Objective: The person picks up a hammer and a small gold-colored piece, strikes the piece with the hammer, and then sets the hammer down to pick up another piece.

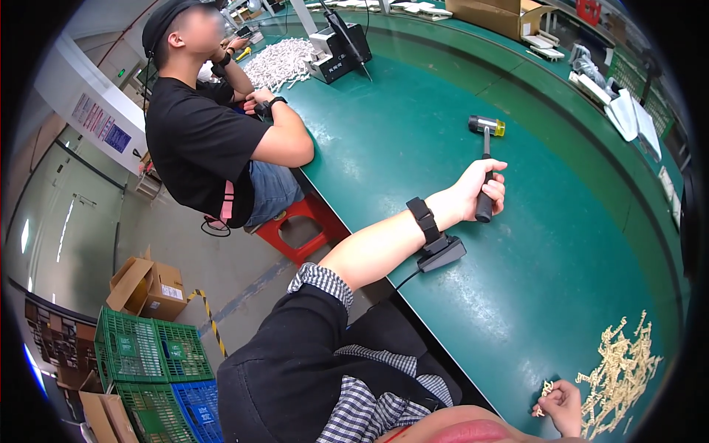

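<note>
My left arm stretches out over the green table (473, 288), and my left hand (470, 193) is closed round the black handle of a small mallet (487, 145). Its head, black at one end and clear yellow at the other, points away from me. At the near right, the fingers of my right hand (564, 407) are closed on a small cream-coloured zigzag piece (544, 393). Beside that hand lies a loose pile of similar cream pieces (622, 369). A black strap with a boxy device (442, 254) sits on my left wrist.
A person in black (203, 133) sits at the table's left edge on a red stool (297, 229). Farther back are a heap of white pieces (279, 62) and a black machine (337, 59). Green crates (133, 343) and a cardboard box (151, 286) stand on the floor.
</note>
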Motion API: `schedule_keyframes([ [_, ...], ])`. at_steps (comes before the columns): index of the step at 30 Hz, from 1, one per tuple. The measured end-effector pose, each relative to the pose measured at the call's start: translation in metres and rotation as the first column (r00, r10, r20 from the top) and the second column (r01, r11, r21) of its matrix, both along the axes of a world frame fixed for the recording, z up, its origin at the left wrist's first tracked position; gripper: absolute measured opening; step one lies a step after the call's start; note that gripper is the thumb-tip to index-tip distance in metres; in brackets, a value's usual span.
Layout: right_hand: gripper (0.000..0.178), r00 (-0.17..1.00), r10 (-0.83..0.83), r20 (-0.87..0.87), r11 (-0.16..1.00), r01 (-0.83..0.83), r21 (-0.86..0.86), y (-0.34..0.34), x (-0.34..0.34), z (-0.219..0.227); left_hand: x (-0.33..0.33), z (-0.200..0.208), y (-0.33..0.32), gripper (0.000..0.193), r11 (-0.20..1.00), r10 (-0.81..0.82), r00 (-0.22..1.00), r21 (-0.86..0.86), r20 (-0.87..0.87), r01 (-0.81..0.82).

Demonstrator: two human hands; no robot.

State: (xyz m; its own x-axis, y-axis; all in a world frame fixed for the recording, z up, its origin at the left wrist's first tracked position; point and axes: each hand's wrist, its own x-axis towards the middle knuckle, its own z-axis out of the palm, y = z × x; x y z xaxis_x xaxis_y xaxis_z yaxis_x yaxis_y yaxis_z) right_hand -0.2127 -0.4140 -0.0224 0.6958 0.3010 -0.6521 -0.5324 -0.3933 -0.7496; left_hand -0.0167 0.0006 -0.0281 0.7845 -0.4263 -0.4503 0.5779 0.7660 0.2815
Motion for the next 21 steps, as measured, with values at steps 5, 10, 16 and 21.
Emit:
schedule_keyframes([
  [5,0.02,0.995,-0.093,0.033,0.995,0.092,0.046,-0.008,-0.004,-0.014,0.0,-0.002,-0.004,0.024,0.999,-0.013,1.0,-0.045,-0.011,0.013],
  [10,0.019,0.996,-0.091,0.024,0.995,0.09,0.051,-0.008,-0.002,-0.015,0.003,-0.003,0.0,0.023,1.0,-0.015,1.0,-0.001,0.004,0.015],
  [16,0.02,0.996,-0.083,0.022,0.995,0.082,0.051,-0.01,-0.003,-0.015,0.002,-0.003,0.0,0.023,1.0,-0.019,1.0,-0.007,0.007,0.019],
  [21,0.02,0.996,-0.09,0.023,0.995,0.089,0.056,-0.012,-0.004,-0.017,0.003,-0.004,0.0,0.023,1.0,-0.018,1.0,0.004,0.008,0.018],
])
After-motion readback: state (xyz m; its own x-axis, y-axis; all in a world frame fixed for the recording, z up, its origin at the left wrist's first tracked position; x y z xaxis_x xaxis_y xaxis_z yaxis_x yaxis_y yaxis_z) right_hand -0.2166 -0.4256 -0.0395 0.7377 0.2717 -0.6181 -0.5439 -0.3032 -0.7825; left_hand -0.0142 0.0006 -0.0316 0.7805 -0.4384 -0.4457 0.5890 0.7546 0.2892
